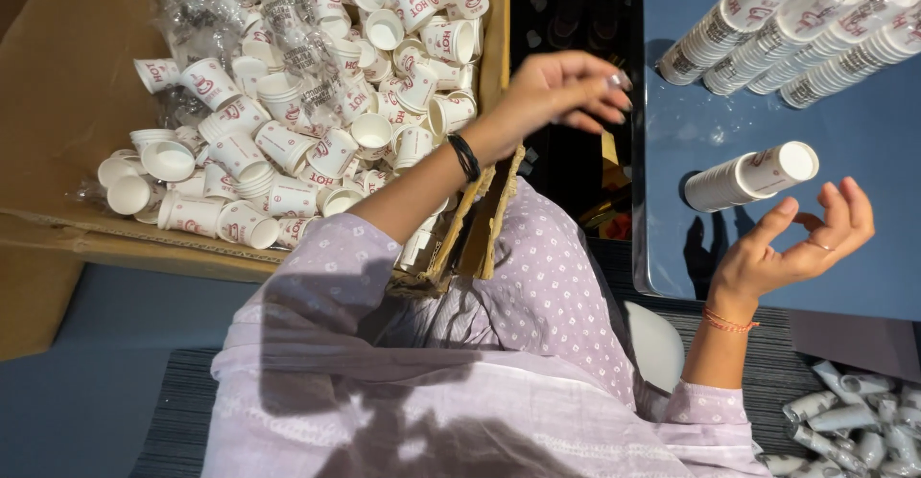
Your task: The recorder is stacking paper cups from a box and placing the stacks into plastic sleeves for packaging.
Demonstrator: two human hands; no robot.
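Observation:
My left hand [566, 90], with a black band on its wrist, hovers empty with loosely spread fingers over the dark gap between a cardboard box [58, 104] and a blue table [863, 152]. The box holds several loose white paper cups with red print [317, 104], some still in clear plastic. My right hand [796, 243], palm up with curled fingers apart, holds nothing. It hangs just below and right of a short stack of cups [748, 176] lying on its side on the table.
Several long wrapped sleeves of stacked cups [796, 27] lie at the table's far right. Crumpled plastic wrappers [854, 420] pile at the lower right. My lilac dotted clothing fills the lower middle. The box's torn flap [480, 219] stands by my left forearm.

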